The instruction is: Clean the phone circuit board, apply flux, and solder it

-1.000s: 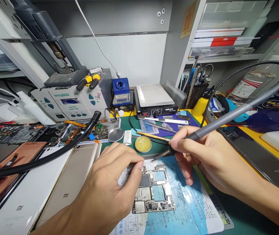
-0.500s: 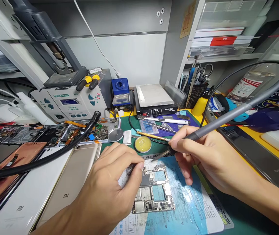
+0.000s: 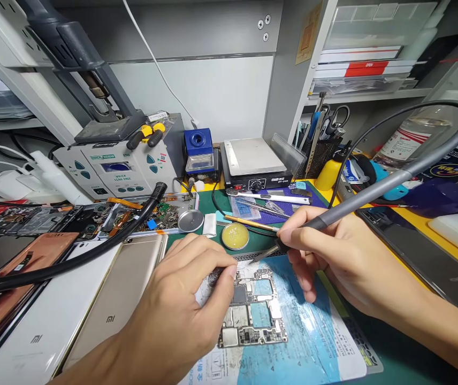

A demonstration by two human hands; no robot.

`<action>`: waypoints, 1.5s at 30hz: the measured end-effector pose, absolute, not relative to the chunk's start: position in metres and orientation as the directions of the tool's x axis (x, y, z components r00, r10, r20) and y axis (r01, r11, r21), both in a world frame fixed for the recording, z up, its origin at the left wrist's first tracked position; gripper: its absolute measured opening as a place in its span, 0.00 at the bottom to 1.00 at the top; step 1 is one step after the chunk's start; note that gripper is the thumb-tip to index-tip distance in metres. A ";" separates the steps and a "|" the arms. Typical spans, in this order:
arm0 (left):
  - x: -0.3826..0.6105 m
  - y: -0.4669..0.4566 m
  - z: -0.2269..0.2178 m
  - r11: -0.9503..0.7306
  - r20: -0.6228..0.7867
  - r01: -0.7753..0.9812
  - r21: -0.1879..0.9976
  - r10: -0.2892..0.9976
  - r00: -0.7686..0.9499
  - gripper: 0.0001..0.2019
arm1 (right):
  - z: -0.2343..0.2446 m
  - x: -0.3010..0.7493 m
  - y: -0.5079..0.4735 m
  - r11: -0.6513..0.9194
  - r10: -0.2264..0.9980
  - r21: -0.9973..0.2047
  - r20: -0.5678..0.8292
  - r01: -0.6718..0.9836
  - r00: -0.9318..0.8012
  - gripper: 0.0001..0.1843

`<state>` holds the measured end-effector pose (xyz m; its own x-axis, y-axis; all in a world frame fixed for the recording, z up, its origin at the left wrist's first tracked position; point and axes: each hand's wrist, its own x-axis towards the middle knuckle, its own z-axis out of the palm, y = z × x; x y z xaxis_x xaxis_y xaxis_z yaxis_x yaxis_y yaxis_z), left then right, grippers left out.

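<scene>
My right hand (image 3: 325,251) grips a soldering iron (image 3: 343,209) like a pen. Its metal tip points down and left, close to the top edge of a phone circuit board (image 3: 239,294); whether it touches is too small to tell. My left hand (image 3: 191,294) is closed, thumb and index finger pressed together at the board's upper left edge, partly covering it. A dark, ridged thing (image 3: 214,276) shows under those fingers, but I cannot make out what the pinch holds. The board lies flat on a blue and white sheet (image 3: 309,347).
Behind the hands stands an open tin of yellow paste (image 3: 235,236) near a round lid (image 3: 191,220). Phones (image 3: 108,299) lie at left, crossed by a thick black hose (image 3: 72,264). A soldering station (image 3: 124,166) and a heating plate (image 3: 255,158) stand behind. A dark phone (image 3: 409,251) lies right.
The whole view has shifted very slightly. Both hands, the soldering iron and the circuit board keep practically the same places.
</scene>
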<state>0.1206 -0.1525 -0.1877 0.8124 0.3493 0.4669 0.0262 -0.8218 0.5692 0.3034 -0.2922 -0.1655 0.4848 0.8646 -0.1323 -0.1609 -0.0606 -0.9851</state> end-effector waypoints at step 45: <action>0.123 -0.167 -0.172 -0.761 0.546 -0.042 0.648 0.424 0.723 0.08 | -0.168 0.282 -0.290 0.188 0.911 -0.976 0.214 0.107 0.354 0.10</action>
<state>0.1230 -0.1667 -0.1721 0.7227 0.4244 0.5456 -0.0422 -0.7608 0.6476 0.2815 -0.2900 -0.1681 0.3535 0.9105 0.2144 0.1069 0.1884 -0.9763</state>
